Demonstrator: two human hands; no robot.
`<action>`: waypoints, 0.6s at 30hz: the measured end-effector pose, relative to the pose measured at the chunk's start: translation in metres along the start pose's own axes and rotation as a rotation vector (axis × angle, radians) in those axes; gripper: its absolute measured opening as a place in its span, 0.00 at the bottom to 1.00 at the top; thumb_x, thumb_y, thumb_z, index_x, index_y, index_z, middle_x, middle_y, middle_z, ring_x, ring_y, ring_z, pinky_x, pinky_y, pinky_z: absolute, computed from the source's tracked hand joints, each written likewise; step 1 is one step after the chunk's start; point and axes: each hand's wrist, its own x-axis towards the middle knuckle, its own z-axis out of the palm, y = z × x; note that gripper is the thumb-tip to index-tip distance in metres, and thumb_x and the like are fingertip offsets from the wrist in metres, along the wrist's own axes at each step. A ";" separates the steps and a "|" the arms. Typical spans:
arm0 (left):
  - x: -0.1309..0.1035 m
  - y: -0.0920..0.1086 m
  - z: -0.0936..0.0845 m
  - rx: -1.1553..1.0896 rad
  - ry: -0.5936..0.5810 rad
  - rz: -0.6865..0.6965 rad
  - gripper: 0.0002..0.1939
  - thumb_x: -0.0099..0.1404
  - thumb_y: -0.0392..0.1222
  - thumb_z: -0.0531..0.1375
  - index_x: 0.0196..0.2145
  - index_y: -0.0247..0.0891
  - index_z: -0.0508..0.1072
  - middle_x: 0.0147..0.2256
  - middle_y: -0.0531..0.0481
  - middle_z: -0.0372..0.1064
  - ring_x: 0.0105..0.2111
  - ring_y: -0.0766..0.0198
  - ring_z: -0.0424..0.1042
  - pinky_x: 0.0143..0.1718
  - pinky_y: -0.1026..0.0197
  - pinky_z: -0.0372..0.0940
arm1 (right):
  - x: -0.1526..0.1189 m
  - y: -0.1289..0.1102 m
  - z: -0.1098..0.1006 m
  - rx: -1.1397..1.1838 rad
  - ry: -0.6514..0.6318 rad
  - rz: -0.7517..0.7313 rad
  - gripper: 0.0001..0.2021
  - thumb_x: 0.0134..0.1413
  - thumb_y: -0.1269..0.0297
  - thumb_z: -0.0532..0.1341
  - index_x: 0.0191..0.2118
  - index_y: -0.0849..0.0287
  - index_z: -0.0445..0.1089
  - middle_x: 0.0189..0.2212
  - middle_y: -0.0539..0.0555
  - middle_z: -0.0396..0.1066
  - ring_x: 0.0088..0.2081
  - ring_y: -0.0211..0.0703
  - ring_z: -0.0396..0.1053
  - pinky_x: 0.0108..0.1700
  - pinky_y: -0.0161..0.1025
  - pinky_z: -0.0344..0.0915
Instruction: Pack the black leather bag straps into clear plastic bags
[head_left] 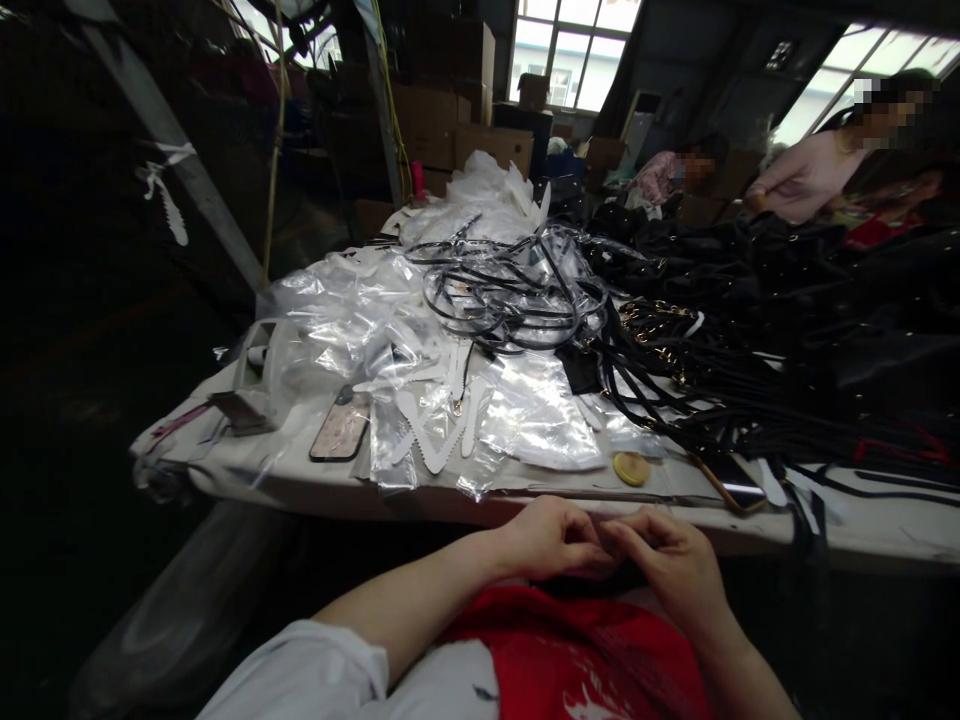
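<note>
My left hand (562, 540) and my right hand (664, 550) are close together, low in front of the table's front edge, above a red apron (592, 650). Fingers on both hands are curled and pinched near each other; anything between them is too small or hidden to make out. Beyond them on the table lie clear plastic bags (536, 410), white serrated strips (435, 445), a round yellow item (631, 468) and a phone (731, 480). Coiled black straps (517, 300) rest on the bags farther back.
A second phone (341, 425) and a tape dispenser (255, 385) sit at the table's left. Black straps with gold clasps (660, 350) and black bags (787, 270) cover the right. Other people (810, 170) are at the back right; cardboard boxes (427, 125) stand behind.
</note>
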 end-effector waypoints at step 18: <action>0.003 0.001 0.002 -0.072 0.037 -0.070 0.17 0.62 0.51 0.62 0.35 0.32 0.80 0.30 0.46 0.78 0.27 0.64 0.73 0.27 0.66 0.63 | -0.002 -0.003 0.000 0.066 0.000 0.086 0.10 0.50 0.53 0.68 0.29 0.53 0.80 0.29 0.55 0.80 0.32 0.51 0.76 0.36 0.41 0.72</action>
